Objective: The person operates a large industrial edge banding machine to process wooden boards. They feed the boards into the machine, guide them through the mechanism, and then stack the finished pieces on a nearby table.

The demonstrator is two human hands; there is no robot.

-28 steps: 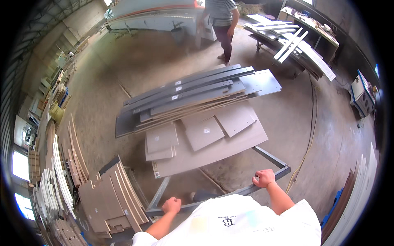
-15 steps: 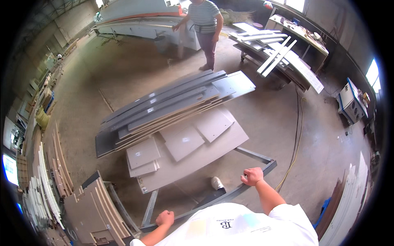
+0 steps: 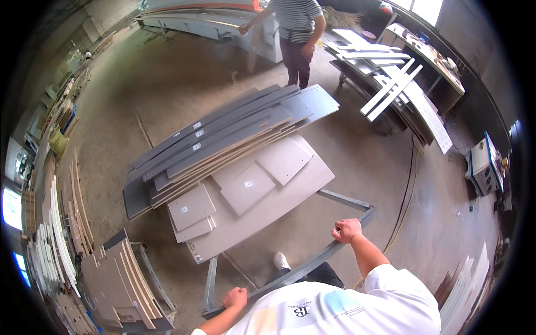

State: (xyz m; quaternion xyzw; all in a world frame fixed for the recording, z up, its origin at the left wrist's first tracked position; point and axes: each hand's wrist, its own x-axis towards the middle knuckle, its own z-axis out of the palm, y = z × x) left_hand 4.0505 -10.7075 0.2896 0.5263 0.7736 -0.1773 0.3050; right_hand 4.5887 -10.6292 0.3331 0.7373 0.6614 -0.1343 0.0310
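Observation:
My left hand (image 3: 235, 297) and my right hand (image 3: 346, 229) both grip the near grey metal bar of a cart frame (image 3: 357, 202). The cart carries a large tan board (image 3: 290, 192) with several smaller tan panels (image 3: 247, 187) lying on it. Beyond them a fanned stack of long dark grey boards (image 3: 223, 137) rests on the same load, reaching past the cart on both sides. My white shoe (image 3: 281, 261) shows on the floor between the frame rails.
A person in a striped shirt (image 3: 297, 28) stands at the far end beside a long machine (image 3: 212, 19). A second cart with white strips (image 3: 391, 84) is at the right. Upright board stacks (image 3: 117, 279) and leaning panels (image 3: 61, 223) line the left. A cable (image 3: 410, 190) runs along the concrete floor.
The view has shifted: the loaded cart and the standing person now appear closer. My hands stay on the bar, the right one a little higher in view.

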